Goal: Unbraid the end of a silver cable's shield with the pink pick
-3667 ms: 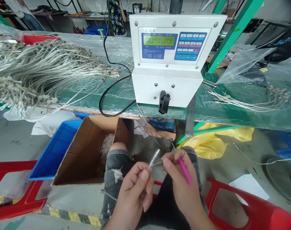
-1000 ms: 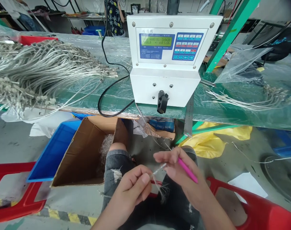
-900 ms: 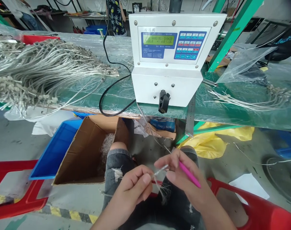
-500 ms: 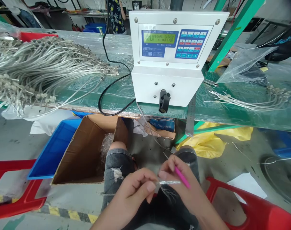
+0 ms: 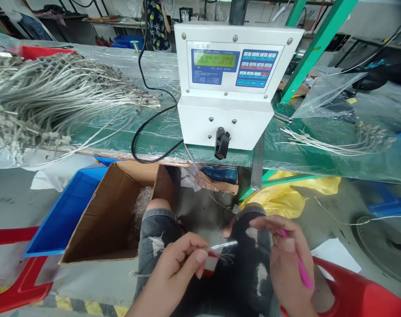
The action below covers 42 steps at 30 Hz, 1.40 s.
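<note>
My left hand (image 5: 177, 264) pinches a thin cable between thumb and fingers, over my lap. From the fingertips sticks out the cable's silvery foil-wrapped end (image 5: 224, 245), with fine loose strands fanned out below it; the cable's other end shows left of my wrist. To the right, apart from the cable, my right hand (image 5: 288, 259) has its fingers closed round a pink-handled pick (image 5: 304, 270). The pick's thin tip points up past the index finger.
A white machine (image 5: 220, 105) with display, keypad and black chuck (image 5: 222, 143) stands on the green bench (image 5: 154, 136). Cable bundles (image 5: 64, 83) lie left, a smaller bunch (image 5: 339, 141) right. A cardboard box (image 5: 101, 215), blue bin (image 5: 61, 215) and red stool (image 5: 362, 286) stand below.
My right hand with the pick has moved right, away from the cable end. My left hand keeps its pinch, slightly further left. The view has shifted a little.
</note>
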Each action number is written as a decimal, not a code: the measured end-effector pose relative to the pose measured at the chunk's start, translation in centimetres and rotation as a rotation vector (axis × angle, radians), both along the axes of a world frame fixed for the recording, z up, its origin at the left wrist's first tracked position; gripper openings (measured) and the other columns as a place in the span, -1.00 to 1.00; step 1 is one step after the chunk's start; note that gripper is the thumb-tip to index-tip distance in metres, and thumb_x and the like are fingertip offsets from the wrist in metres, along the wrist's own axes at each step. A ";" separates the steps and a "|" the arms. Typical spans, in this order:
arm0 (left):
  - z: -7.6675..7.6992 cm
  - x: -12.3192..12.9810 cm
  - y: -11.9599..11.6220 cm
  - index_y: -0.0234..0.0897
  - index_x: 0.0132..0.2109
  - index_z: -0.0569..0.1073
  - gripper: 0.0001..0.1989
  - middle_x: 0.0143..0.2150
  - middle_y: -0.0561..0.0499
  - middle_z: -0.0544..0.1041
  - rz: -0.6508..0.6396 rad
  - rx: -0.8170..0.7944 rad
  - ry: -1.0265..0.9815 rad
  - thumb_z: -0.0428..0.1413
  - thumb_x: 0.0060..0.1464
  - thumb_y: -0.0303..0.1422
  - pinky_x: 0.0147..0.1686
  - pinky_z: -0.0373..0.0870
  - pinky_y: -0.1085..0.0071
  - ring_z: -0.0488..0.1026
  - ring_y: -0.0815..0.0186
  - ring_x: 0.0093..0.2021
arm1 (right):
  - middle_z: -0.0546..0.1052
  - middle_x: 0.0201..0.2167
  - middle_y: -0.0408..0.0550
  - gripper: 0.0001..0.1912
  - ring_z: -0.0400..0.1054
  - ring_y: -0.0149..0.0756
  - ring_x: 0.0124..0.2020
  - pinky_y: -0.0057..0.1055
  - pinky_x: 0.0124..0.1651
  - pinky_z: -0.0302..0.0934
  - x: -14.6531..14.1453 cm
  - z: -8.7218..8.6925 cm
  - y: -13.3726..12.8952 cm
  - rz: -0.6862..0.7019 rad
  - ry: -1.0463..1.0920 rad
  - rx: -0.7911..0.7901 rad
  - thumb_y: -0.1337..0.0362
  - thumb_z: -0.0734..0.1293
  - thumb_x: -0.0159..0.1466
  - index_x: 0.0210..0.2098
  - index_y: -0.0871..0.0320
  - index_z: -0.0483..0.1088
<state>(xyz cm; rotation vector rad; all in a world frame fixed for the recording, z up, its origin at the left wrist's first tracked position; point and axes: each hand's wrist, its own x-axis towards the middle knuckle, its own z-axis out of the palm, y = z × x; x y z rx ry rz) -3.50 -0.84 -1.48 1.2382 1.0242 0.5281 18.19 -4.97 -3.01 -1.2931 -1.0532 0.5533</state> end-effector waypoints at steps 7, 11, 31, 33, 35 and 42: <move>-0.6 0.4 0.1 -0.21 -0.27 0.47 -0.65 -0.56 0.17 0.28 0.094 -0.015 -0.057 0.04 0.24 -0.03 -0.44 0.13 0.42 0.19 0.36 -0.51 | 0.49 -0.04 -0.04 -0.62 0.35 -0.20 0.07 -0.26 0.10 0.22 1.6 2.4 -0.1 0.084 -0.502 -0.029 0.30 0.16 0.44 0.20 -0.05 0.34; -0.5 0.6 -0.1 -0.18 -0.19 0.46 -0.71 -0.47 0.14 0.36 0.158 0.032 -0.005 0.03 0.28 -0.07 -0.38 0.19 0.42 0.26 0.35 -0.44 | 0.49 -0.43 -0.15 -0.58 0.42 -0.30 -0.40 -0.34 -0.19 0.33 -1.4 2.8 -2.2 0.116 -0.380 -0.075 0.31 0.17 0.43 0.25 -0.03 0.25; -0.1 0.7 -0.6 -0.23 -0.28 0.41 -0.70 -0.46 0.13 0.37 -0.080 -0.023 -0.045 0.00 0.31 -0.13 -0.36 0.18 0.41 0.29 0.35 -0.42 | 0.59 -0.01 -0.15 -0.38 0.51 -0.24 -0.04 -0.44 0.03 0.37 -1.6 1.6 2.1 0.693 -0.165 -0.209 0.29 0.65 -0.06 -0.01 -0.13 0.55; -0.1 0.7 -0.7 -0.23 -0.31 0.38 -0.69 -0.47 0.13 0.35 -0.078 -0.044 -0.086 0.01 0.31 -0.13 -0.36 0.18 0.41 0.28 0.35 -0.42 | 0.62 -0.16 -0.15 -0.54 0.54 -0.33 -0.20 -0.51 -0.11 0.40 -2.0 1.2 2.1 0.687 -0.146 -0.198 0.35 0.61 0.01 -0.10 -0.05 0.60; -0.2 0.6 -0.7 -0.23 -0.33 0.35 -0.69 -0.50 0.14 0.34 -0.072 -0.044 -0.115 0.00 0.32 -0.14 -0.36 0.16 0.41 0.26 0.35 -0.44 | 0.61 -0.30 -0.15 -0.69 0.52 -0.39 -0.34 -0.55 -0.25 0.39 -2.2 0.8 1.9 0.641 -0.140 -0.195 0.37 0.57 0.08 -0.18 0.00 0.63; -0.3 0.7 -0.7 -0.24 -0.27 0.38 -0.72 -0.51 0.16 0.32 -0.047 -0.047 -0.177 0.00 0.33 -0.16 -0.36 0.12 0.39 0.23 0.36 -0.45 | 0.59 -0.39 -0.12 -0.87 0.52 -0.31 -0.29 -0.49 -0.30 0.37 -2.0 0.9 1.0 0.545 -0.125 -0.251 0.36 0.47 0.21 -0.29 0.00 0.64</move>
